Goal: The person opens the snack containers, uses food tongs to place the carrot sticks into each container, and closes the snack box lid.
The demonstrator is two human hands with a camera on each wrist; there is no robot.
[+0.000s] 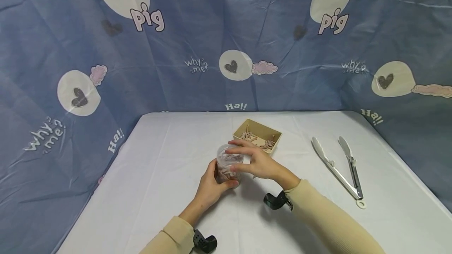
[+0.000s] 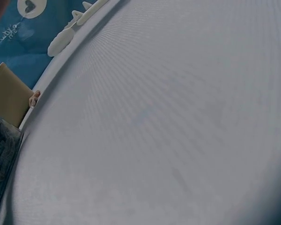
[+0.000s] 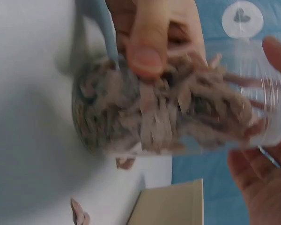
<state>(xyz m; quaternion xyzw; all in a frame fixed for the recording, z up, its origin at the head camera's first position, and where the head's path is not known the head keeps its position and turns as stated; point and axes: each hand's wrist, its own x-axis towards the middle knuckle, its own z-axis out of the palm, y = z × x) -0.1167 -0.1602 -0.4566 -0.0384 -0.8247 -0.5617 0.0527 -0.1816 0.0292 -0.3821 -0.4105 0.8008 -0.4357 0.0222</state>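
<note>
A clear plastic jar (image 1: 225, 162) stands upright on the white cloth. Pinkish-brown strips (image 3: 154, 115) fill most of it. My left hand (image 1: 208, 187) grips the jar low on its side, its thumb across the front in the right wrist view. At the top, my right hand (image 1: 259, 162) holds the ridged, see-through rim (image 3: 274, 110) between thumb and fingers. Whether that ridged part is a separate lid, I cannot tell. Only the jar's edge (image 2: 2, 154) shows in the left wrist view.
Just behind the jar sits a beige box (image 1: 261, 127) with more strips inside. Metal tongs (image 1: 342, 177) with pale tips lie spread to the right. Loose strips (image 3: 125, 162) lie on the cloth near the box. A blue printed curtain (image 1: 197, 93) encloses the table.
</note>
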